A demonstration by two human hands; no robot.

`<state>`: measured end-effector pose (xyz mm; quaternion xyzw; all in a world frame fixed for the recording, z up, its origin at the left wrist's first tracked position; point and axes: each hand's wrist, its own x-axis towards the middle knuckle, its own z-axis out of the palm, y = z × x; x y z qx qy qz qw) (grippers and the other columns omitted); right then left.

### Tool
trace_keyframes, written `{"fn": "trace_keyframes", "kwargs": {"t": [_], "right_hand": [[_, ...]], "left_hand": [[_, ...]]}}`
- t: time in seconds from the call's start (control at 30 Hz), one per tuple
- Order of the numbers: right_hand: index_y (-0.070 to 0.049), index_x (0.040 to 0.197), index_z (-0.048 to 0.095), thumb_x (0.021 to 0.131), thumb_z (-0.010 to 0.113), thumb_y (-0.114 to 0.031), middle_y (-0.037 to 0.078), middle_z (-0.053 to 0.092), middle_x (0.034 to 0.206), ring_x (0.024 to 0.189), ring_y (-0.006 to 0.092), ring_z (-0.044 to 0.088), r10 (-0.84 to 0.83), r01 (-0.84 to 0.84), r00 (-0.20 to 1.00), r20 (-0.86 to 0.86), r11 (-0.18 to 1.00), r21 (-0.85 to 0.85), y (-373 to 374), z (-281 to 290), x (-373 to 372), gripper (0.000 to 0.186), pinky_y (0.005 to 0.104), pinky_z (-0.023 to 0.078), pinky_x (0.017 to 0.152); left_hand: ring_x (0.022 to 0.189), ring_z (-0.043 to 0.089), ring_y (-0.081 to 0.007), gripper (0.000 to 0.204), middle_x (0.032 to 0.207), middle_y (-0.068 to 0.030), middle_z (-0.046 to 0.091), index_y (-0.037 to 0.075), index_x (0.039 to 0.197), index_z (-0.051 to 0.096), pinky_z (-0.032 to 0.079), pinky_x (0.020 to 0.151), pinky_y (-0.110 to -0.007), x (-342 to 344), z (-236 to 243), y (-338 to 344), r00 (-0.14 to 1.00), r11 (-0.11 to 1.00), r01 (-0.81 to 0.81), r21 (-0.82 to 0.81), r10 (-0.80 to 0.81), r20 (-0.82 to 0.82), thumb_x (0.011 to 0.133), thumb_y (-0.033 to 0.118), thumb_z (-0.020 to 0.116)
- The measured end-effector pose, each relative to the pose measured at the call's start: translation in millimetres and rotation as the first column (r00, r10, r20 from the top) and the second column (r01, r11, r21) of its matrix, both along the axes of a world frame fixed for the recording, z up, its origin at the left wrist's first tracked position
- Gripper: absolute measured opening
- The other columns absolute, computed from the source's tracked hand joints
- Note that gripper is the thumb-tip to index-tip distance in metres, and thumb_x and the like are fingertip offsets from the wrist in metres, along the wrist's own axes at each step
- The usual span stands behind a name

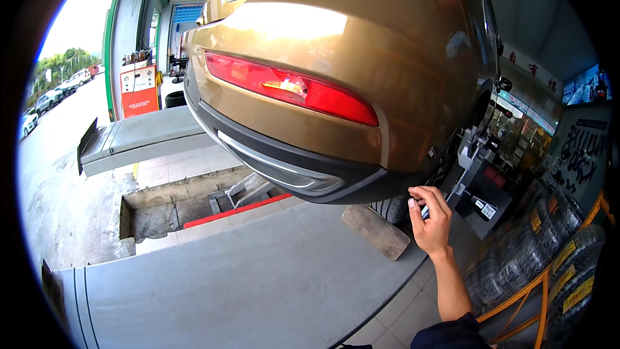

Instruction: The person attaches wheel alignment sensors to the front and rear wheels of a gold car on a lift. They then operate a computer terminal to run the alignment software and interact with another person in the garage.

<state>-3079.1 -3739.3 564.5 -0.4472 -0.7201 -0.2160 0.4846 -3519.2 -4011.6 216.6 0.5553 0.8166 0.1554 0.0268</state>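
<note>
My right hand [430, 220] is raised at the right, near the lower rear corner of a gold car [310, 52]. Its fingers are curled toward the thumb, and a small dark, bluish thing shows between them, too small to name. Just left of the hand are the car's black lower bumper [361, 189] and, below it, a rear tyre [392, 209]. A worn wooden block [376, 231] lies against that tyre on a grey lift platform [219, 284]. Above the bumper trim sits a long red reflector lamp [290, 87]. My left hand is out of view.
A second lift platform [145, 136] stretches beyond a recessed floor pit [152, 213] edged partly in red. Wrapped tyres [523, 252] stand on an orange rack [544, 304] at the right. Grey equipment [475, 155] stands beside the car. A red-and-white machine [139, 90] is at the back left.
</note>
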Motion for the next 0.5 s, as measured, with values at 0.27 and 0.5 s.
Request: {"fn": "trace_keyframes", "kwargs": {"t": [0.27, 0.5], "right_hand": [[0.0, 0.111, 0.071, 0.092, 0.069, 0.002, 0.012, 0.072, 0.105, 0.09, 0.0247, 0.07, -0.022, 0.024, 0.999, 0.029, 0.997, -0.072, -14.2, -17.8, 27.0, 0.019, 0.0331, 0.054, 0.075], [0.001, 0.113, 0.07, 0.093, 0.066, 0.002, 0.013, 0.07, 0.107, 0.091, 0.0256, 0.07, -0.061, 0.067, 0.997, 0.057, 0.991, -0.113, -31.0, -18.9, 53.2, 0.02, 0.0335, 0.056, 0.075]], "left_hand": [[0.103, 0.064, -0.0467, 0.034, 0.112, -0.0241, 0.072, 0.006, 0.118, 0.073, 0.045, 0.1, -0.057, 12.1, -6.6, -3.0, 0.981, 0.987, -0.152, 0.059, 0.144, 0.127, 0.101, 0.032, 0.058], [0.093, 0.065, -0.0418, 0.027, 0.099, -0.0174, 0.074, 0.009, 0.105, 0.075, 0.05, 0.087, -0.055, 19.5, -6.2, -9.3, 0.983, 0.962, -0.182, 0.203, 0.181, 0.028, 0.1, 0.033, 0.063]]}}
